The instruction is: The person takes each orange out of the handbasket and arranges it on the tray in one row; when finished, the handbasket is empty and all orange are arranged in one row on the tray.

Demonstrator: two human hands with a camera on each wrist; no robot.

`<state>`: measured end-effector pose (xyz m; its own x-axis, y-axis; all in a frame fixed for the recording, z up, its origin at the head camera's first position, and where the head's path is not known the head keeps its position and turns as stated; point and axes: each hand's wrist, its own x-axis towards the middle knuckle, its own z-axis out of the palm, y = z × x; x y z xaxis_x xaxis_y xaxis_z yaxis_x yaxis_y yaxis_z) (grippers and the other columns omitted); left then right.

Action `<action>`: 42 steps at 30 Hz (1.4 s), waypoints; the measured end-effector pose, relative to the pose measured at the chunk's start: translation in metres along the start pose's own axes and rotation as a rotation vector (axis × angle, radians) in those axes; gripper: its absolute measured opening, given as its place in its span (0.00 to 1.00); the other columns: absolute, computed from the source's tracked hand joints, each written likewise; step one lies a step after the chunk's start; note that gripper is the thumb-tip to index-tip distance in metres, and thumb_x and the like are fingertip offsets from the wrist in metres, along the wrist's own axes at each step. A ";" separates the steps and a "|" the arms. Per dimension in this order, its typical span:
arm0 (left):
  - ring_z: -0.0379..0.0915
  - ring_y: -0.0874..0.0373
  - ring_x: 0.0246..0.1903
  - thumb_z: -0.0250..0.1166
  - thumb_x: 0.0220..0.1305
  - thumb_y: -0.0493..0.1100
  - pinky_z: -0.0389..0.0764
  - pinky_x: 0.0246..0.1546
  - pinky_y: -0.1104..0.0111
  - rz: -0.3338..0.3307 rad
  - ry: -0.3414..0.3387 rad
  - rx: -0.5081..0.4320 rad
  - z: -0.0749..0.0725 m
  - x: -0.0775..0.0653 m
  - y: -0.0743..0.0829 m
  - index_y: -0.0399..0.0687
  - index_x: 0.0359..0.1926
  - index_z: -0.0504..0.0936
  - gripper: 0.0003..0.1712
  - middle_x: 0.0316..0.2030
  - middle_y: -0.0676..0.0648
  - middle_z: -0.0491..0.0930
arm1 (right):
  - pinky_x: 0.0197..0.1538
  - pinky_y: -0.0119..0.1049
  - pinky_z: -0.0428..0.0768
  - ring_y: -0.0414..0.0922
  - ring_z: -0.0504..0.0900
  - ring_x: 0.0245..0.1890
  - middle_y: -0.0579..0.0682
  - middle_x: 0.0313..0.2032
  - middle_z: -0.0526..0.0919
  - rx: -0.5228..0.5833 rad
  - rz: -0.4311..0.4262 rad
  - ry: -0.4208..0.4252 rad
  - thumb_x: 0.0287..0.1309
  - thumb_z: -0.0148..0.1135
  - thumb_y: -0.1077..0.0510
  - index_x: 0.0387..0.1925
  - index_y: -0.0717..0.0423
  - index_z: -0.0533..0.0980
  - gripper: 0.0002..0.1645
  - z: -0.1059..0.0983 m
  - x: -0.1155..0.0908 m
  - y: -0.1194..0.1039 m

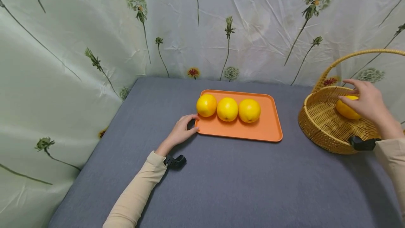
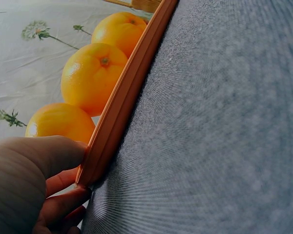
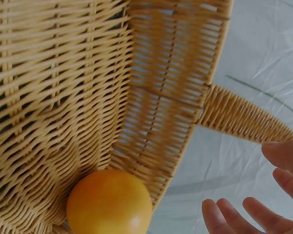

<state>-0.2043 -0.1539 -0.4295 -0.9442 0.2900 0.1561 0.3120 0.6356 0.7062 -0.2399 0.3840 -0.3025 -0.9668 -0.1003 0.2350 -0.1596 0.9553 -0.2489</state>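
Note:
In the head view, three oranges [image 1: 227,109] sit in a row on an orange tray [image 1: 253,132]. My left hand [image 1: 182,129] is at the tray's left end, thumb and fingers holding its edge by the near corner. The left wrist view shows the thumb [image 2: 63,153] against the rim, with other fingers partly hidden behind it. Over a wicker basket [image 1: 322,133] at the right, my right hand [image 1: 368,101] has its fingers spread apart and holds nothing. Another orange [image 3: 110,202] lies inside the basket, below that hand and apart from its fingers.
The basket's tall arched handle [image 1: 335,62] rises at its back, close to the right hand. Grey cloth [image 1: 234,178] covers the table. A curtain with a dandelion print [image 1: 253,45] hangs behind and along the left side.

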 end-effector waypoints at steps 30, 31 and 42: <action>0.63 0.45 0.61 0.62 0.59 0.45 0.61 0.65 0.51 0.020 0.005 0.018 0.000 0.001 -0.001 0.42 0.56 0.73 0.24 0.58 0.41 0.73 | 0.55 0.70 0.52 0.77 0.50 0.55 0.83 0.56 0.55 0.035 0.140 -0.150 0.62 0.47 0.56 0.63 0.76 0.52 0.35 0.017 0.005 0.045; 0.63 0.45 0.61 0.62 0.58 0.44 0.62 0.64 0.51 0.027 0.010 0.019 0.000 0.001 -0.001 0.42 0.55 0.73 0.24 0.57 0.41 0.73 | 0.55 0.70 0.52 0.77 0.49 0.55 0.82 0.56 0.54 0.044 0.149 -0.152 0.63 0.47 0.55 0.63 0.75 0.52 0.35 0.017 0.004 0.046; 0.64 0.44 0.60 0.62 0.58 0.44 0.63 0.63 0.51 0.039 0.023 0.016 0.000 -0.001 0.000 0.41 0.55 0.74 0.23 0.57 0.40 0.74 | 0.49 0.66 0.62 0.74 0.62 0.47 0.84 0.52 0.59 -0.067 0.090 -0.229 0.62 0.46 0.57 0.61 0.72 0.56 0.31 0.023 0.008 0.061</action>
<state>-0.2030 -0.1539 -0.4295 -0.9334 0.2985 0.1993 0.3502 0.6356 0.6881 -0.2621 0.4355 -0.3373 -0.9978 -0.0666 -0.0060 -0.0642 0.9787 -0.1948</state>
